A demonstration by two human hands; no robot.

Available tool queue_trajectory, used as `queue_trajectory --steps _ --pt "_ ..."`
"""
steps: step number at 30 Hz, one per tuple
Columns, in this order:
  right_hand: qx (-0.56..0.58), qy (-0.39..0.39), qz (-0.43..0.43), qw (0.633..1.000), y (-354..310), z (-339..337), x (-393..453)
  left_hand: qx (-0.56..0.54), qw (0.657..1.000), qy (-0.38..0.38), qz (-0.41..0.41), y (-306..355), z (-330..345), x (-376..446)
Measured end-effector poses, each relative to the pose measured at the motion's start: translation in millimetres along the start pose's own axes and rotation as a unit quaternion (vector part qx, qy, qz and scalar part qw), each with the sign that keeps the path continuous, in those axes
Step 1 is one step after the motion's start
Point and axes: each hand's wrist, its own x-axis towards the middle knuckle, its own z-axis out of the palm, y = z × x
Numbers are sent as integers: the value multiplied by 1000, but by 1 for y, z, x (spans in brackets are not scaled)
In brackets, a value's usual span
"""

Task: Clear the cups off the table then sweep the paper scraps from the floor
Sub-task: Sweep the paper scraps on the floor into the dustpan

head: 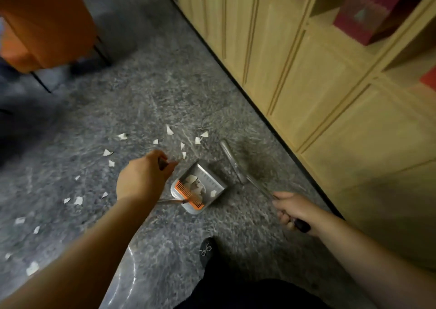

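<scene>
A grey dustpan (207, 179) with an orange comb edge (188, 194) stands on the grey carpet and holds several white paper scraps (197, 186). My left hand (141, 179) grips the dark top of its long handle just left of the pan. My right hand (291, 210) grips the black handle of a broom (232, 161), whose grey head lies on the floor just right of the pan. Several loose paper scraps (169, 130) lie beyond and to the left of the pan. No cups are in view.
Light wooden cabinets (318, 77) run along the right, with red boxes (368, 13) on open shelves above. An orange chair (44, 25) on thin black legs stands at the far left. My dark shoe (207, 249) is near the bottom centre.
</scene>
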Motion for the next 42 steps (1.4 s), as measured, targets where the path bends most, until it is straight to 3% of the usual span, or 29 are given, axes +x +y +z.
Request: queue_trajectory --steps 11,20,26,35,42 --pt "-82 -24 -17 996 -143 56 72 21 994 42 -102 -68 -24 92" --pt "-203 -50 -14 978 -281 50 165 38 976 -2 -216 -58 4 184" --pt "-294 -74 -9 953 -363 49 210 53 970 -17 -237 -45 7 239" --pt "-452 -123 23 883 -385 75 234 91 968 -4 -235 -39 11 254" --pt "-532 -227 36 815 -354 96 208 82 967 6 -240 -42 16 239"
